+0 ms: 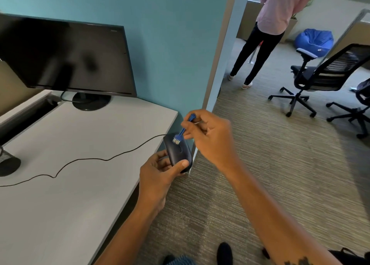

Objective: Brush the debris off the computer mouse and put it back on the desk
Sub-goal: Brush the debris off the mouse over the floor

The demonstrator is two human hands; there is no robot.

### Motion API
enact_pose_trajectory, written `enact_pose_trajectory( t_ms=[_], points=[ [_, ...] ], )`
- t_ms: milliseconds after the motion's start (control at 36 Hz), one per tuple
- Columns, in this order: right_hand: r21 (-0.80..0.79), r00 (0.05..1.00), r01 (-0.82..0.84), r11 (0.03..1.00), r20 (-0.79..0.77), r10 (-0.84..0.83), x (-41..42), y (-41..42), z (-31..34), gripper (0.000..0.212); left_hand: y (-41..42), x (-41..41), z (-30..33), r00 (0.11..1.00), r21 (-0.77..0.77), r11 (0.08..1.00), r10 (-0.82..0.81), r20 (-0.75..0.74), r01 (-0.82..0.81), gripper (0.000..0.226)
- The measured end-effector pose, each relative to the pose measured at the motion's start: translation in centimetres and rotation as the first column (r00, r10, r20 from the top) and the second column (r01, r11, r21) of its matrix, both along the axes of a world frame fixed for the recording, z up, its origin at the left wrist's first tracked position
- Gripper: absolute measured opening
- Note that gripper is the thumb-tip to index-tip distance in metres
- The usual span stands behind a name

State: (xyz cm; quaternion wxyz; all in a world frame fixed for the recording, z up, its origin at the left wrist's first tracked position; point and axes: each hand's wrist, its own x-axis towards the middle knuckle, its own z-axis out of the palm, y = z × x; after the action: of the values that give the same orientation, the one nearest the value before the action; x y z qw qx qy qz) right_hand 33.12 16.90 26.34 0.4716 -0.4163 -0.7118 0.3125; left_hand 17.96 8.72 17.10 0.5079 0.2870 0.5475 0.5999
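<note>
1. We saw the monitor (66,54) cut off at the left edge, its screen dark and blurred.
2. A black mesh container (8,162) sat half out of view at the left of the surface (60,184); we could not tell what it held.
3. The bystander (268,32) beyond the partition was cut off above the shoulders.
4. Our left hand (158,174) gripped the dark computer mouse (178,154), holding it off the surface just past its right edge, thumb on the near end.
5. The mouse cable (90,159) trailed across the surface and out of view at the left.
6. Our right hand (210,136) pinched a small blue brush (183,131), its pale bristles touching the far end of the mouse.
</note>
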Motion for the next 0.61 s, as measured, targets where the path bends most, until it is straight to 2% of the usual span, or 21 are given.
enact_pose_trajectory(
  t_ms=[56, 111, 167, 278, 417, 611],
  points=[
    [-0.086, 0.995, -0.093, 0.992, 0.015, 0.095, -0.1, -0.3, -0.2, 0.007, 0.1, -0.3, 0.0, 1.0, -0.001, 1.0, 0.003, 0.012, -0.003, 0.102],
    [-0.139, 0.992, -0.115, 0.984, 0.038, 0.122, -0.3, -0.4, -0.5, 0.007, 0.1, -0.5, 0.2, 1.0, -0.005, 1.0, -0.001, 0.013, 0.001, 0.092],
    [-0.131, 0.998, -0.049, 0.99, 0.018, 0.052, -0.5, -0.3, -0.6, 0.008, 0.1, -0.7, 0.2, 1.0, -0.003, 1.0, -0.002, 0.018, 0.002, 0.098],
    [0.017, 0.995, 0.096, 0.995, -0.031, -0.095, -1.0, -0.4, -0.7, 0.011, 0.0, -1.0, 0.2, 1.0, 0.002, 1.0, 0.009, 0.02, -0.009, 0.114],
    [-0.133, 0.999, 0.012, 0.991, -0.04, -0.018, -1.2, -0.9, -1.3, 0.012, 0.0, -1.5, 0.1, 0.999, 0.013, 1.0, 0.024, 0.046, -0.024, 0.112],
    [-0.242, 0.984, 0.056, 0.969, -0.149, -0.094, -0.6, -1.1, -1.2, 0.009, 0.1, -1.3, 0.0, 0.995, 0.012, 0.999, 0.048, 0.089, -0.05, 0.114]
  ],
)
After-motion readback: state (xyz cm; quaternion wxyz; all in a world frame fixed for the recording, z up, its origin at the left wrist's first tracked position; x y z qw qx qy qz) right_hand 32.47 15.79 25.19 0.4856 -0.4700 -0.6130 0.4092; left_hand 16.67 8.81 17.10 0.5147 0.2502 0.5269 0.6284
